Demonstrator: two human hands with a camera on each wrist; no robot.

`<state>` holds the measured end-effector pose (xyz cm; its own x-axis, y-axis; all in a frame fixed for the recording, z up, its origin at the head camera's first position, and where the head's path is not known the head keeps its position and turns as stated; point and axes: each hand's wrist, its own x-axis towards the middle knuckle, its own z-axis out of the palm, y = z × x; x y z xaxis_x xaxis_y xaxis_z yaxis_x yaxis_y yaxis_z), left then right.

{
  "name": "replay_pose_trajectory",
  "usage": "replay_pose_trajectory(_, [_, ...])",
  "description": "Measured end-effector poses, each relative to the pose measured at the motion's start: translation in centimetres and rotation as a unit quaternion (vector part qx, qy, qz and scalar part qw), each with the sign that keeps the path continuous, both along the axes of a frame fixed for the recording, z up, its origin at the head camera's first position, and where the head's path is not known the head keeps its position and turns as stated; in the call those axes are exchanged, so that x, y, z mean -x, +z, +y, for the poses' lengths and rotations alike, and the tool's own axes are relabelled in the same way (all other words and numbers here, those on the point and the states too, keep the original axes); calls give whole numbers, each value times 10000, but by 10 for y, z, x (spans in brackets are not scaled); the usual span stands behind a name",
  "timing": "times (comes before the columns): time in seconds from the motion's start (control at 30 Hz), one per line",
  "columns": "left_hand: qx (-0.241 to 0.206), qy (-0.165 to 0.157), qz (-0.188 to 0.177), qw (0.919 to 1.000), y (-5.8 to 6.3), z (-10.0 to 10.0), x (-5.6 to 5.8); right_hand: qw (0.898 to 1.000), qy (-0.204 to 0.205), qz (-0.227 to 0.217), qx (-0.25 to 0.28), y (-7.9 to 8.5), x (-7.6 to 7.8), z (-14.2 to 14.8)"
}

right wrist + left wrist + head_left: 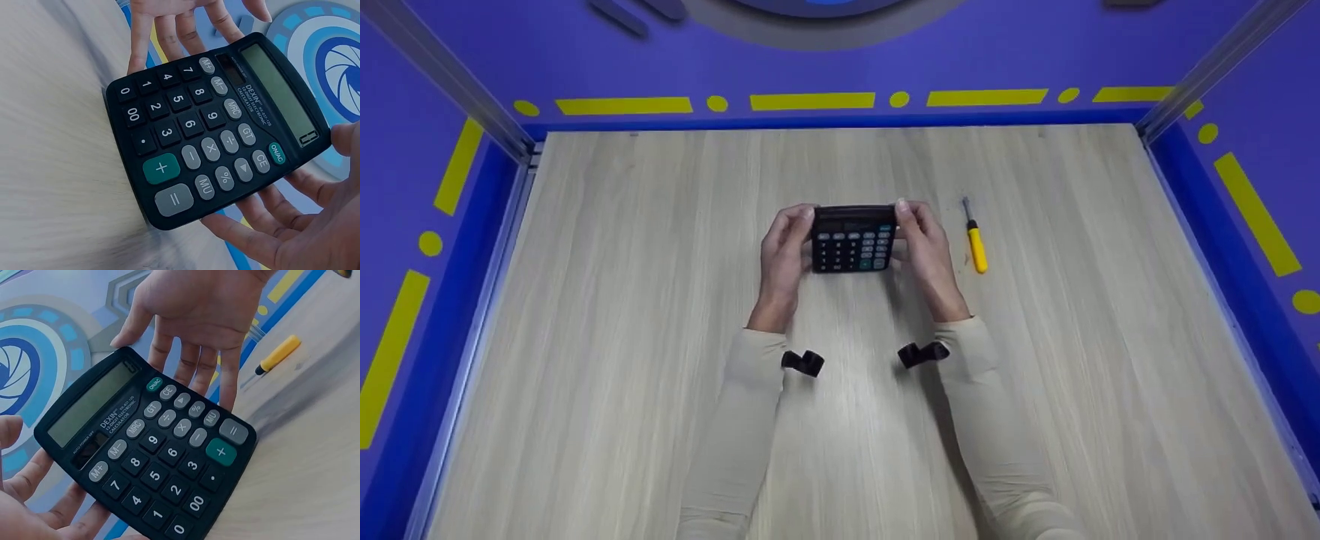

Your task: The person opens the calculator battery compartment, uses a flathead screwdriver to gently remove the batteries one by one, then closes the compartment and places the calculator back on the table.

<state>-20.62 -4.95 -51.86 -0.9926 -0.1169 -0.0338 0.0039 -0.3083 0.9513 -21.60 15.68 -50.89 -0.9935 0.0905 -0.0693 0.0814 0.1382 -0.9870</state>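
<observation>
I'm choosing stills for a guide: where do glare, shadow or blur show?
Head view: pale sheen on the wood-grain tabletop, dark shadow beside the right sleeve, desk calculator small and soft; left wrist view: desk calculator crisp, yellow-handled screwdriver softer; right wrist view: desk calculator crisp, wood-grain tabletop smeary.

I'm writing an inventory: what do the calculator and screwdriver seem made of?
Calculator: probably hard plastic, matte, judging by its even black casing and rounded keys. Screwdriver: the yellow handle looks like smooth plastic, given its uniform colour; the slim grey shaft is likely metal, its finish too small to judge.
</observation>
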Motion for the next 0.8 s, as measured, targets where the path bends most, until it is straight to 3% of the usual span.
replay_pose_trajectory(0.2, [-11,156,-164,9997,0,0,-3,9997,113,100,200,-3,-1,0])
replay_pose_trajectory(0.4, [186,121,12,9998,-1,3,3,9991,-1,361,211,-2,3,0])
replay_pose_trajectory(0.67, [-79,121,263,9996,-6,3,9,9970,81,637,427,-5,5,-1])
replay_pose_trajectory(0.8, [-190,76,178,9996,-7,2,7,9976,-28,526,455,-5,3,-2])
